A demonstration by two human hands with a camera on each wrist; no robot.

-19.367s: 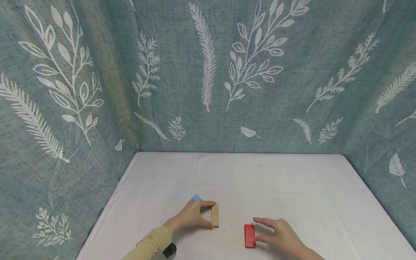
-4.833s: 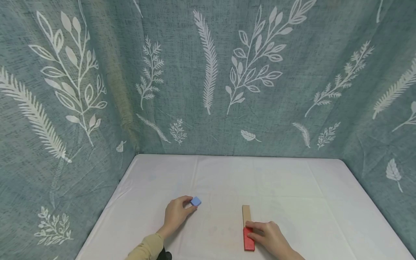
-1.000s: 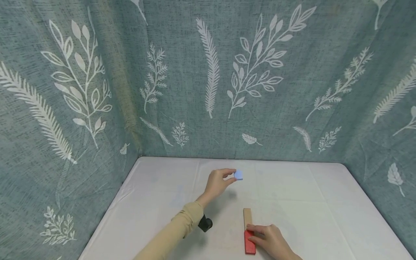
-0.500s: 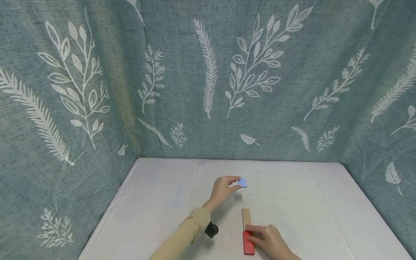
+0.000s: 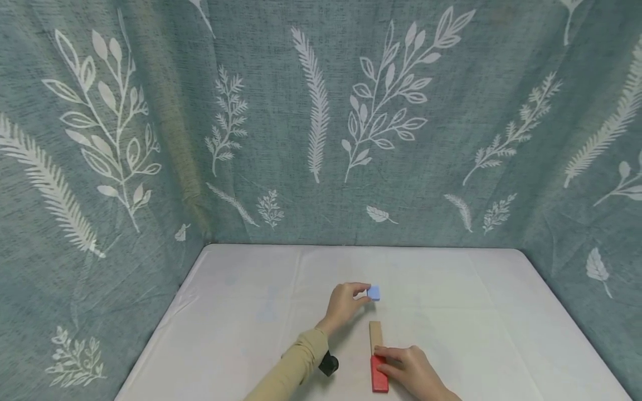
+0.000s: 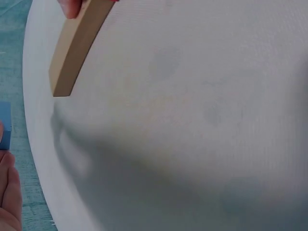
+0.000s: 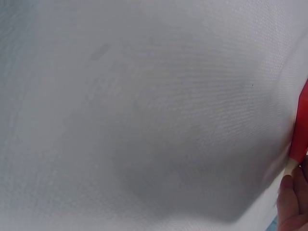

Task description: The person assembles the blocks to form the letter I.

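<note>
My left hand [image 5: 341, 306] pinches a small blue block [image 5: 374, 293] between thumb and fingers. It holds the block just beyond the far end of a tan wooden block [image 5: 375, 334], with a gap between them. The wooden block lies end to end with a red block [image 5: 379, 376], forming a straight line away from me. At their joint, my right hand [image 5: 413, 367] grips the red block, one fingertip reaching onto the wooden block. The left wrist view shows the blue block [image 6: 5, 120] only partly, at its edge; in the right wrist view most of the red block [image 7: 302, 127] is cut off.
A white cloth covers the table [image 5: 241, 312]. Blue-green curtains [image 5: 281, 139] with white leaf prints hang behind it and on both sides. A black device [image 5: 329, 364] sits under my left wrist, by the beige sleeve [image 5: 296, 362].
Earlier the left hand held the wooden block, which now adjoins the red one. It then took the blue block and carried it right; lately the block has come down nearer the wooden block.
</note>
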